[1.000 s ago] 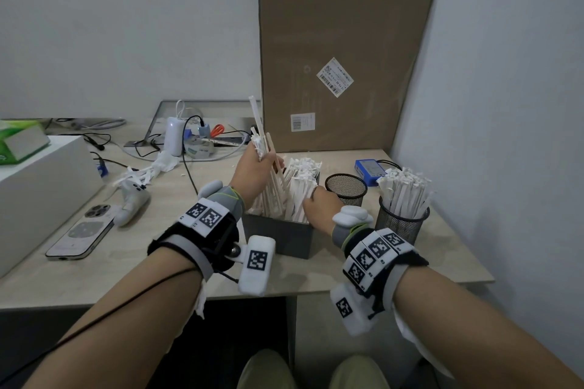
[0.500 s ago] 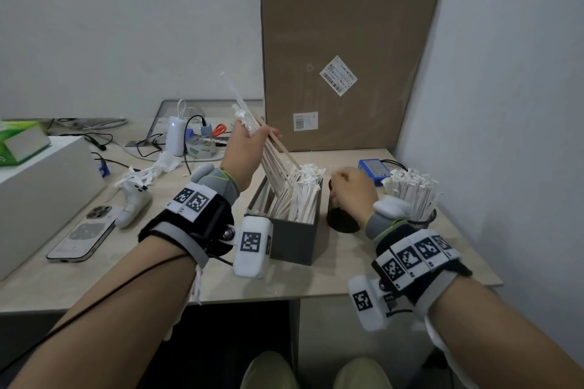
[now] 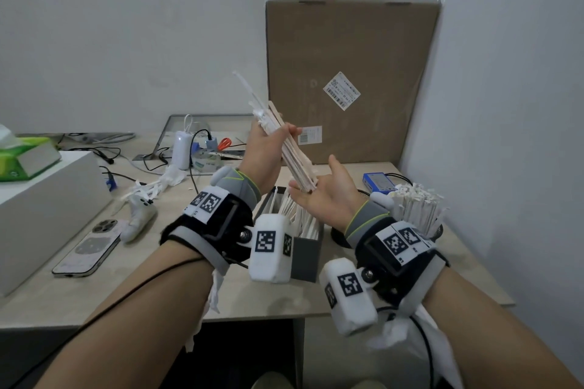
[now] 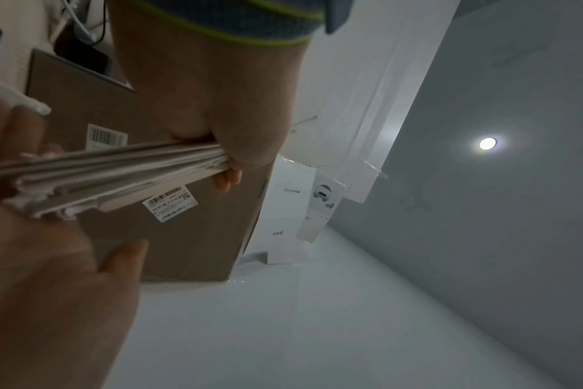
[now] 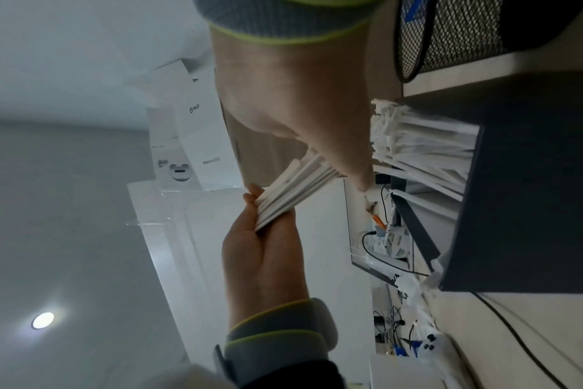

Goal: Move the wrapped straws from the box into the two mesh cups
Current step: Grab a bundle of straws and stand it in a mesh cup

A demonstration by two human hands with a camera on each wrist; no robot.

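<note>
A bundle of wrapped straws (image 3: pixel 286 148) is held up in the air above the dark box (image 3: pixel 305 254), tilted, with its top end leaning left. The left hand (image 3: pixel 264 148) grips the bundle near the middle, fingers (image 4: pixel 228 179) and thumb curled round it. The bundle's lower end rests against the palm of the right hand (image 3: pixel 328 199), which is turned up with its fingers straight and spread. More straws (image 5: pixel 416 147) stand in the box below. To the right, one mesh cup (image 3: pixel 417 215) is packed with straws; the second cup (image 5: pixel 449 34) stands just beside the box. All sit on the tabletop (image 3: pixel 158 287), with a large cardboard carton (image 3: pixel 347 79) behind and a phone (image 3: pixel 87 249) at the left.
</note>
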